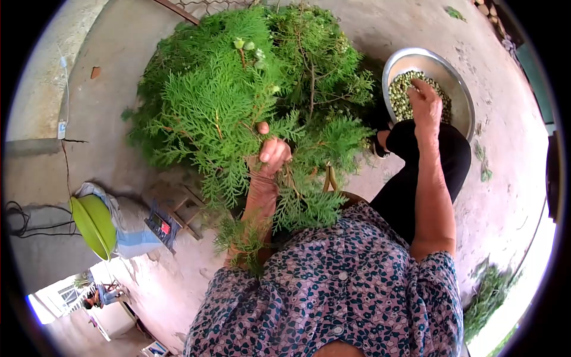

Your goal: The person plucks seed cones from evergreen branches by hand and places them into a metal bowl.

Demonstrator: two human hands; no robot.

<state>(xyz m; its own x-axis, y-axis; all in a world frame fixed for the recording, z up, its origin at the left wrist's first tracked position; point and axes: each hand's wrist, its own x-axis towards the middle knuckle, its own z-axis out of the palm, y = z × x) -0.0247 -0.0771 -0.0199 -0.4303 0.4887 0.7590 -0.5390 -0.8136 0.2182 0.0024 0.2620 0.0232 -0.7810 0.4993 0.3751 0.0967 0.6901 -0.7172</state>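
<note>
Gripping a leafy green branch [220, 113] in front of me, I have my left grip [272, 156] closed around its stem, with more greenery [312, 65] heaped beyond. My right grip [427, 112] hovers over the metal basin [467, 98] beside my bent knee [453, 149], fingers curled, above small round green pieces [399, 101]; I cannot tell whether anything sits between those fingertips.

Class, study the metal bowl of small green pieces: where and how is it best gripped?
Probably by the bowl's far right rim, thumb outside and fingers inside, coming from the side away from the knee. The wide edge there rises bare above the green pieces; the knee covers the near edge.
</note>
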